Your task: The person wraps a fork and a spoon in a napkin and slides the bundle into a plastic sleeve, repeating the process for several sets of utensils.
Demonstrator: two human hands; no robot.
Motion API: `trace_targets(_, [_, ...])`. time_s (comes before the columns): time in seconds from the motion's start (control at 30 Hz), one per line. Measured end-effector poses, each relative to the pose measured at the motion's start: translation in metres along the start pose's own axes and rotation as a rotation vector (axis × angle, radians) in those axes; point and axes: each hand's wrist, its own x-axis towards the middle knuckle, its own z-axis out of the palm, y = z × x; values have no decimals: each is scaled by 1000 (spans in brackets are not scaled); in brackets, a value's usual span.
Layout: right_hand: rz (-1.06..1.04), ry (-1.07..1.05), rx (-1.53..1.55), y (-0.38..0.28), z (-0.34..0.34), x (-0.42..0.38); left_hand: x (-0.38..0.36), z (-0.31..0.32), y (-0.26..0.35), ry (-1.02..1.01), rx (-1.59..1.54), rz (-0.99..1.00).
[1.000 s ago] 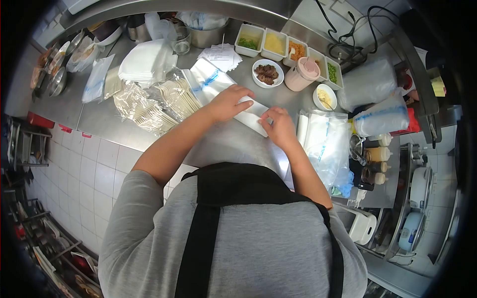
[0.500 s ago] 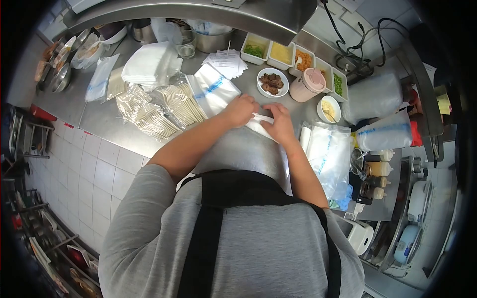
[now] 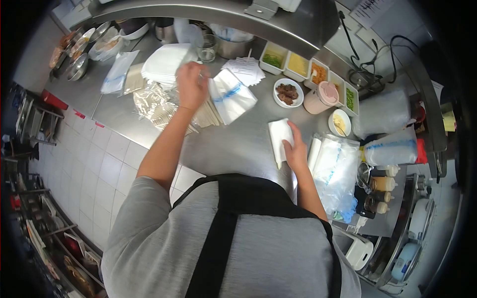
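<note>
My right hand (image 3: 296, 150) grips a folded white packet (image 3: 281, 139) at its right side, over the steel counter, thumb on top and fingers round the edge. What the packet wraps, if anything, is hidden. My left hand (image 3: 193, 85) is raised at the right edge of a stack of white sheets (image 3: 166, 62); its fingers are smeared by motion. Below that hand lie beige flat packets (image 3: 155, 104) in clear plastic. Just right of it is a pile of white plastic bags with blue print (image 3: 232, 95).
Along the back stand a bowl of browned meat (image 3: 287, 93), a lidded pink tub (image 3: 321, 97) and several trays of chopped food (image 3: 298, 66). A small bowl with yellow food (image 3: 339, 122) sits near more plastic bags (image 3: 330, 164). A steel shelf (image 3: 218, 17) overhangs the counter (image 3: 228, 149).
My left hand has left the white packet and moved up and left to the white stack. My right hand keeps the packet, now lower and turned more upright. The camera view has shifted.
</note>
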Motion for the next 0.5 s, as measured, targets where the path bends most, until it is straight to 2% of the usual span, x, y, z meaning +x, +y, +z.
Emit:
trace_targets(0.07, [-61,39,-20,3,-1,-9,7,-31,-49,8,146,-62])
trace_targets(0.2, [-42,103,-20,-3,1,-15,10,-77,-116,-6,342,-98])
trace_targets(0.3, [-65,129,-42,0,6,-19,-10,-98,-190,160,439,-355])
trace_targets(0.37, [-59,150,-76,9,11,-21,-44,-108,-256,202,536,-534])
trace_targets(0.43, [16,115,-132,15,10,-27,-83,-111,-353,-530,720,-792])
trace_targets(0.5, [-17,202,-133,14,14,-29,-36,-145,-225,-542,693,-956])
